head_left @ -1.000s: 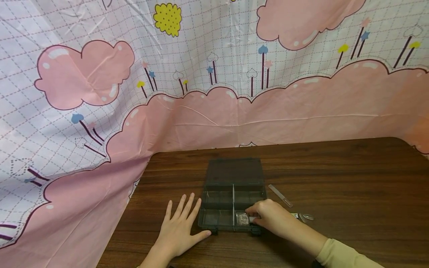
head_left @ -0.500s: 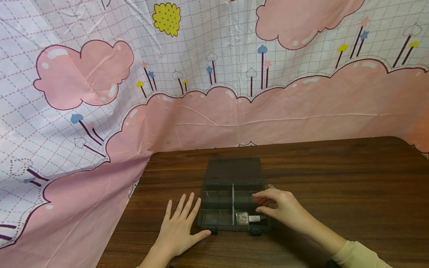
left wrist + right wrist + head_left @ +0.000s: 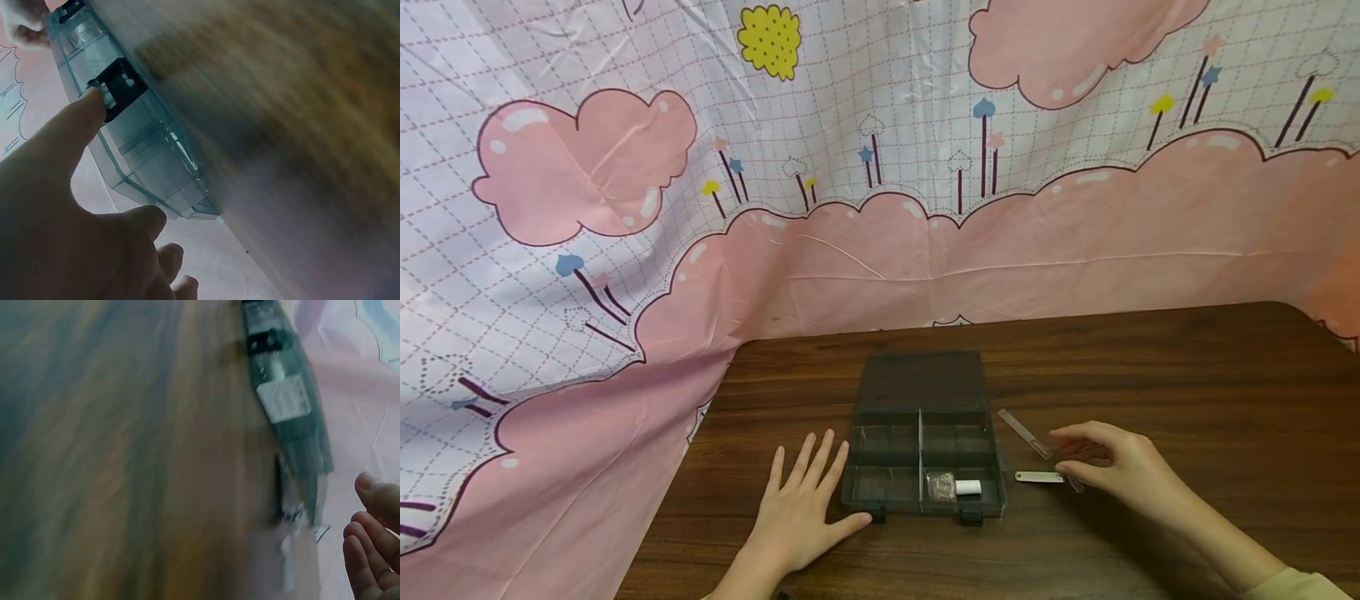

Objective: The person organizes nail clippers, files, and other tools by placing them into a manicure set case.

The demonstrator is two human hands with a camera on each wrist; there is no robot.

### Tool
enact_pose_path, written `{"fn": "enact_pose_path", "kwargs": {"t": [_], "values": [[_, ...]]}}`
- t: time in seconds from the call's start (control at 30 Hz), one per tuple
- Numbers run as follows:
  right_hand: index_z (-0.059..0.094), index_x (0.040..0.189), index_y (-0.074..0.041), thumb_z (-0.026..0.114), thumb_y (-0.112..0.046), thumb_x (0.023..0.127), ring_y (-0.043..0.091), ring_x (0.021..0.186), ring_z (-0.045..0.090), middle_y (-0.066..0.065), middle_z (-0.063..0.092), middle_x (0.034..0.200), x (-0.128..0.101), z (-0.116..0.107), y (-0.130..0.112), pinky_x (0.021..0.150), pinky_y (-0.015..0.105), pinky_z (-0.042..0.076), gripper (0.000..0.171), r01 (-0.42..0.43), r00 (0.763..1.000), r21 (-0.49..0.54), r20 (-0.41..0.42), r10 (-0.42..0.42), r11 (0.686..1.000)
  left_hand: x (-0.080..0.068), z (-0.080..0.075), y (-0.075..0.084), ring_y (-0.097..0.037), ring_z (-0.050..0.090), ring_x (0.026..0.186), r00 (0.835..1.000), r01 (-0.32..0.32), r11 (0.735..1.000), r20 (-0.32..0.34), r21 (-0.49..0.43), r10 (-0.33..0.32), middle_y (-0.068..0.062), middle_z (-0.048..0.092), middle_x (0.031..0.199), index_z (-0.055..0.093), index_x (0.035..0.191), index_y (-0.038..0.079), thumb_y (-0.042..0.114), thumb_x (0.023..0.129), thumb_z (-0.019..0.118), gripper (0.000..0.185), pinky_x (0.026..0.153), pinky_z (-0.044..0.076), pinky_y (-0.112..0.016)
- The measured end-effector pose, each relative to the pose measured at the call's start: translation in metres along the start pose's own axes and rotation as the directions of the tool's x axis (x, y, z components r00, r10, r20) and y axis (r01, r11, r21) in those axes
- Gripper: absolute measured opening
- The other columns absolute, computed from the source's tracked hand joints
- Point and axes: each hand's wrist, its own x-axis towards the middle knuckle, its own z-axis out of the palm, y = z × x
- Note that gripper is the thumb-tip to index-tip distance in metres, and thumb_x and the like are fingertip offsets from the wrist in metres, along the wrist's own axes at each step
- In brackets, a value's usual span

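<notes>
A smoky clear compartment box lies on the table with its lid folded back. Inside the front right compartment is a glitter nail polish bottle with a white cap, lying on its side. My left hand rests spread beside the box, its thumb at the front latch. To the right, my right hand hovers with relaxed fingers, holding nothing visible. Nearest to it are a nail clipper and a small clear piece, partly hidden by the fingers. A clear flat strip like a nail file lies behind the clipper.
The dark wooden table extends far to the right and behind the box. A pink and white patterned cloth hangs along its back and left edges. A thin divider splits the box.
My right hand has let go of the nail polish bottle in the box and moved right, over to the small items beside it. The left hand has stayed in place.
</notes>
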Motion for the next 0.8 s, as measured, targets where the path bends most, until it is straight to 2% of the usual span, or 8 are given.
{"fn": "enact_pose_path", "kwargs": {"t": [0.17, 0.4, 0.8], "values": [[0.068, 0.11, -0.005, 0.082, -0.013, 0.074, 0.014, 0.082, 0.067, 0.004, 0.069, 0.099, -0.01, -0.001, 0.016, 0.07, 0.025, 0.056, 0.04, -0.034, 0.999, -0.003, 0.013, 0.034, 0.999, 0.0, -0.002, 0.001, -0.024, -0.003, 0.145, 1.0, 0.001, 1.0, 0.012, -0.013, -0.001, 0.0, -0.002, 0.16, 0.013, 0.155, 0.023, 0.082, 0.082, 0.029, 0.096, 0.11, -0.014, -0.055], [0.068, 0.109, -0.005, 0.082, -0.014, 0.073, 0.012, 0.083, 0.065, 0.005, 0.069, 0.099, -0.013, 0.009, 0.028, 0.069, 0.025, 0.056, 0.039, 0.004, 0.999, 0.048, 0.041, -0.006, 0.999, 0.0, -0.002, 0.002, -0.024, -0.002, 0.145, 1.0, 0.001, 1.0, 0.007, -0.013, -0.001, 0.0, 0.0, 0.16, 0.014, 0.155, 0.022, 0.082, 0.082, 0.03, 0.096, 0.11, -0.013, -0.056], [0.072, 0.103, -0.009, 0.083, -0.021, 0.073, 0.004, 0.077, 0.062, -0.004, 0.068, 0.093, -0.009, 0.013, 0.028, 0.063, 0.024, 0.054, 0.034, 0.028, 0.995, -0.049, 0.099, -0.023, 0.998, 0.0, 0.0, 0.0, -0.023, -0.001, 0.145, 1.0, -0.001, 1.0, -0.003, -0.012, 0.001, 0.0, 0.001, 0.16, 0.015, 0.155, 0.022, 0.082, 0.081, 0.031, 0.096, 0.111, -0.012, -0.056]]}}
